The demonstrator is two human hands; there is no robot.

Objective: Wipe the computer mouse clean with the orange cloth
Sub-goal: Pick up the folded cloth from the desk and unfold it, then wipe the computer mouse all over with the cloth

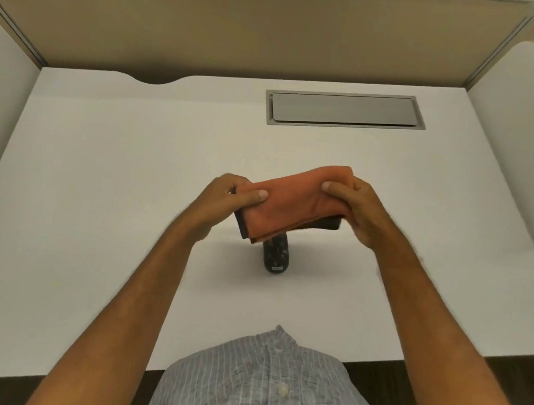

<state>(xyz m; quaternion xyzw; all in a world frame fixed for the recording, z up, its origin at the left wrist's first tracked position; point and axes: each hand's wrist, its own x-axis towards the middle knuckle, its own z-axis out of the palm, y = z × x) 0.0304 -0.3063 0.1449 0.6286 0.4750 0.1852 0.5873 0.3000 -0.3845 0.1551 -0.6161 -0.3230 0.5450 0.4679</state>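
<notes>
Orange folded microfibre cloth (292,205) is pinched between my left hand (225,197) and right hand (360,207); the dark computer mouse (275,254) lies on the white worktop (106,198) just below them, apparently unwiped, so I judge all wiping remains.

My work surface is a white desk (108,181) enclosed by a tan rear partition (246,36) and white side panels. A grey cable hatch (344,110), lid closed, sits recessed in the far right of the top. One dark object (275,254) rests directly on the desk near centre; its upper part is hidden, so I cannot identify it.
</notes>
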